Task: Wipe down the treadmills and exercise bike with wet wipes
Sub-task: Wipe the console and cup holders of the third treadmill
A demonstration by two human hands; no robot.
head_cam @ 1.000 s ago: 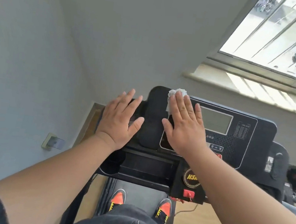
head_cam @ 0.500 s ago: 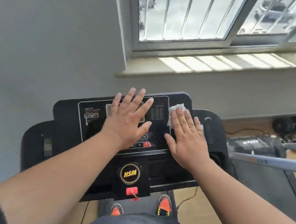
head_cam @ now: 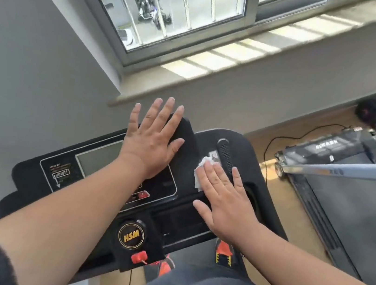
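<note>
The treadmill console [head_cam: 241,155] is black, with a grey display [head_cam: 99,158], a round black badge [head_cam: 131,236] lettered HSM in yellow, and a red safety clip [head_cam: 139,257] below it. The wet wipe [head_cam: 202,171] is white. Shoes [head_cam: 223,249] are orange-red and black with yellow marks, the floor [head_cam: 293,216] pale wood, the wall [head_cam: 22,68] grey.

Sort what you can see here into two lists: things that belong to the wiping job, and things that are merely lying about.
Belongs to the job:
- wet wipe under the flat right hand
- left hand resting flat on the treadmill console
- second treadmill on the right

Just lying about:
- black cable on the floor
- window sill
- red safety clip
</note>
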